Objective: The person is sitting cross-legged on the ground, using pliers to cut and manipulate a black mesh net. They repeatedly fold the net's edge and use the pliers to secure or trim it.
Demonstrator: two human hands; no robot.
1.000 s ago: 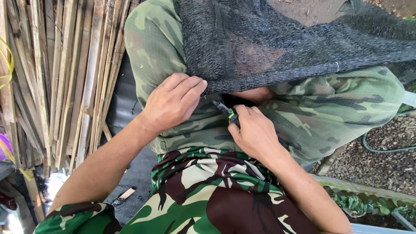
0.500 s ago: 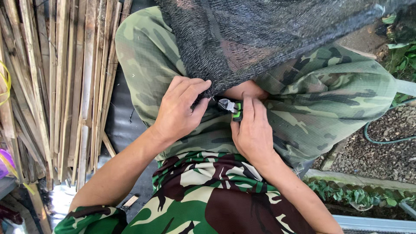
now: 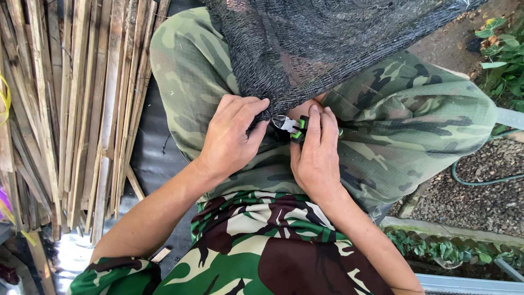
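Netting (image 3: 327, 49), black and loosely woven, hangs from the far side down over the person's camouflage trousers (image 3: 415, 125), its lower edge bunched in the lap. The left hand (image 3: 232, 139) pinches that edge with closed fingers. The right hand (image 3: 315, 158) grips small pliers (image 3: 289, 127) with green-and-black handles, whose tips sit at the net's edge. How much has been cut or fastened cannot be told; work looks underway, with most of the edge untouched. Bamboo slats (image 3: 71, 98) lie left.
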